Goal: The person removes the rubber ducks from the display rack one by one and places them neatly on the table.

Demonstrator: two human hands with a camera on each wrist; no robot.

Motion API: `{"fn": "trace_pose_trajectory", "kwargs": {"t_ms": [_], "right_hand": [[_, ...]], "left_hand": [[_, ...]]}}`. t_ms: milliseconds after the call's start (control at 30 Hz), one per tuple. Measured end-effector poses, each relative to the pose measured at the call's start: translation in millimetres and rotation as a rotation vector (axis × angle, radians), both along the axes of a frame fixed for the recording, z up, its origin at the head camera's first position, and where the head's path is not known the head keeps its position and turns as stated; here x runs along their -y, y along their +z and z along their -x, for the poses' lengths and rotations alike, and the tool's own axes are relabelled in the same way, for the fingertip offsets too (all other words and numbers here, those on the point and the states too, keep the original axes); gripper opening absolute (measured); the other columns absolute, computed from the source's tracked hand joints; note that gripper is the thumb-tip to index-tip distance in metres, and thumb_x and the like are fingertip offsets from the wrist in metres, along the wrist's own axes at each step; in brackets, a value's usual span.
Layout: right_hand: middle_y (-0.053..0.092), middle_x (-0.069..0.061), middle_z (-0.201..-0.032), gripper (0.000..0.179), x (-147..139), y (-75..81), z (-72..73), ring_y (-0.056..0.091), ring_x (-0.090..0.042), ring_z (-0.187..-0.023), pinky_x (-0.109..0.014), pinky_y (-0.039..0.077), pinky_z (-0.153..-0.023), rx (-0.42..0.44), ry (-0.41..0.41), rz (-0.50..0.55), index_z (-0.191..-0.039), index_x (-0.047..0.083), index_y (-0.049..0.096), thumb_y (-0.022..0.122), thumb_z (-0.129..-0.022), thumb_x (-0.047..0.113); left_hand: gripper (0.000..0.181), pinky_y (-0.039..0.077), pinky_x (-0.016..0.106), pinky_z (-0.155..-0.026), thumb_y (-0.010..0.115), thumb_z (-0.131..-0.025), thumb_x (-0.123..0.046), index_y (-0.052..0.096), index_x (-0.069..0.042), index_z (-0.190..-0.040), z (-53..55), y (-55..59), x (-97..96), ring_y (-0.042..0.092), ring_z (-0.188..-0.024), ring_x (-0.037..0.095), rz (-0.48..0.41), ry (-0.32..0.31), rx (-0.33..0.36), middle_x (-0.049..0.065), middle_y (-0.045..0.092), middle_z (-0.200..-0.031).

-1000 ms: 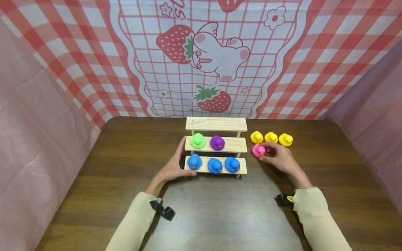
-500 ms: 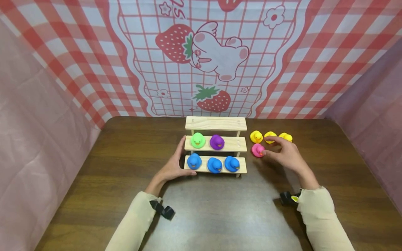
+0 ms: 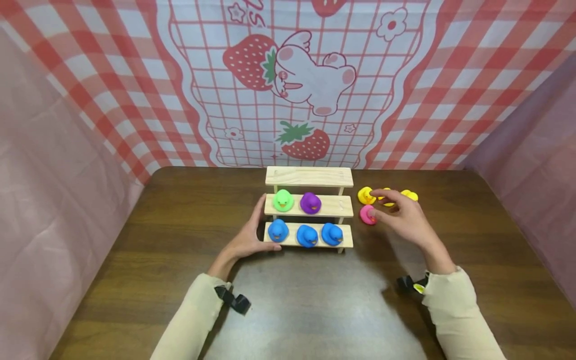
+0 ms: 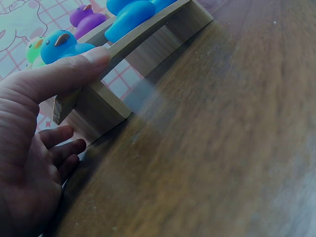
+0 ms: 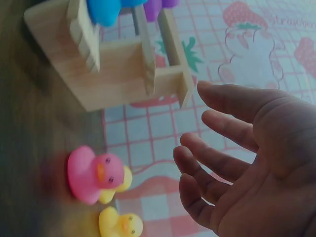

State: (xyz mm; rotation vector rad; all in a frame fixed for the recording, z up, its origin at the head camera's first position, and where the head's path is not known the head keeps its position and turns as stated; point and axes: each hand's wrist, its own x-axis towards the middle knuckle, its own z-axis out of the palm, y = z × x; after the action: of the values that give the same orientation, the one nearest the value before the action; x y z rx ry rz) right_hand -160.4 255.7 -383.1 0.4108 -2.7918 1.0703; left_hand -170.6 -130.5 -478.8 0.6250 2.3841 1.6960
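A three-step wooden display stand [image 3: 309, 177] stands on the table. My left hand [image 3: 245, 241] grips its left end, and in the left wrist view the thumb [image 4: 74, 71] lies on the lowest step's edge. That step carries three blue rubber ducks [image 3: 307, 236]. On the middle step sit a green rubber duck [image 3: 283, 200] and a purple rubber duck [image 3: 310, 203]. Right of the stand is a pink rubber duck [image 5: 91, 173], with my right hand [image 3: 405, 217] hovering near it. The right wrist view shows its fingers relaxed, apart from the duck and holding nothing.
Three yellow rubber ducks [image 3: 366, 195] stand in a row behind the pink one, partly covered by my right hand. A printed strawberry cloth [image 3: 310, 90] hangs behind the dark wooden table [image 3: 315, 300]. Pink cloth [image 3: 54, 175] hangs at both sides.
My right hand has let go of the pink duck and lifted slightly away from it. The duck stays on the table. My left hand keeps its hold on the stand.
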Motion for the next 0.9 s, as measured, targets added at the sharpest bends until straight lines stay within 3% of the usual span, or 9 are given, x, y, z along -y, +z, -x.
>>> {"fn": "trace_pose_trajectory", "kwargs": {"t_ms": [133,233,333,567,733,900], "right_hand": [[0.067,-0.018,-0.124,0.045,9.1,3.5,-1.1,0.053,0.008,-0.097,-0.004,0.044,-0.081,-0.035,0.032,0.027,-0.129,0.004,0.064,0.077,-0.088,0.017],[0.067,-0.02,-0.122,0.044,17.9,4.2,1.3,0.048,0.018,-0.095,-0.004,0.045,-0.08,-0.058,0.063,0.059,-0.127,0.002,0.064,0.077,-0.087,0.012],[0.068,-0.02,-0.119,0.042,28.5,4.6,4.5,0.051,0.012,-0.094,-0.007,0.048,-0.078,-0.052,0.088,0.073,-0.127,0.002,0.065,0.077,-0.087,0.011],[0.069,-0.017,-0.118,0.042,54.2,2.3,11.6,0.061,-0.026,-0.101,-0.02,0.051,-0.073,0.013,0.152,0.079,-0.129,0.006,0.064,0.075,-0.09,0.017],[0.07,-0.017,-0.116,0.042,67.4,-1.4,16.2,0.062,-0.027,-0.1,-0.031,0.051,-0.082,0.058,0.186,0.1,-0.13,0.006,0.064,0.074,-0.091,0.018],[0.07,-0.016,-0.117,0.044,77.3,-3.9,19.3,0.062,-0.027,-0.102,-0.033,0.05,-0.084,0.075,0.193,0.099,-0.131,0.006,0.063,0.075,-0.09,0.018]], "left_hand": [[0.132,0.019,0.06,-0.124,0.09,-0.069,-0.008,-0.003,-0.025,-0.162,0.8,0.7,-0.8,0.041,-0.14,0.036,-0.012,-0.009,0.007,0.019,0.036,-0.158],[0.132,0.02,0.059,-0.124,0.089,-0.069,-0.007,-0.003,-0.024,-0.163,0.6,1.4,-0.4,0.042,-0.139,0.036,-0.017,-0.006,0.014,0.021,0.039,-0.156],[0.132,0.02,0.059,-0.123,0.089,-0.069,-0.007,-0.003,-0.019,-0.162,0.2,2.0,-0.1,0.043,-0.139,0.037,-0.012,-0.003,0.014,0.022,0.04,-0.155],[0.133,0.021,0.06,-0.123,0.09,-0.069,-0.007,-0.004,-0.017,-0.162,1.0,0.5,-0.8,0.043,-0.139,0.036,-0.006,-0.009,0.007,0.021,0.042,-0.154],[0.133,0.018,0.059,-0.124,0.09,-0.069,-0.007,-0.003,-0.025,-0.163,0.0,0.7,-0.6,0.04,-0.143,0.034,-0.005,-0.002,0.008,0.019,0.037,-0.158],[0.133,0.017,0.058,-0.125,0.09,-0.069,-0.009,-0.003,-0.03,-0.162,-0.4,1.2,0.6,0.038,-0.144,0.033,0.005,0.001,0.016,0.017,0.033,-0.161]]}}
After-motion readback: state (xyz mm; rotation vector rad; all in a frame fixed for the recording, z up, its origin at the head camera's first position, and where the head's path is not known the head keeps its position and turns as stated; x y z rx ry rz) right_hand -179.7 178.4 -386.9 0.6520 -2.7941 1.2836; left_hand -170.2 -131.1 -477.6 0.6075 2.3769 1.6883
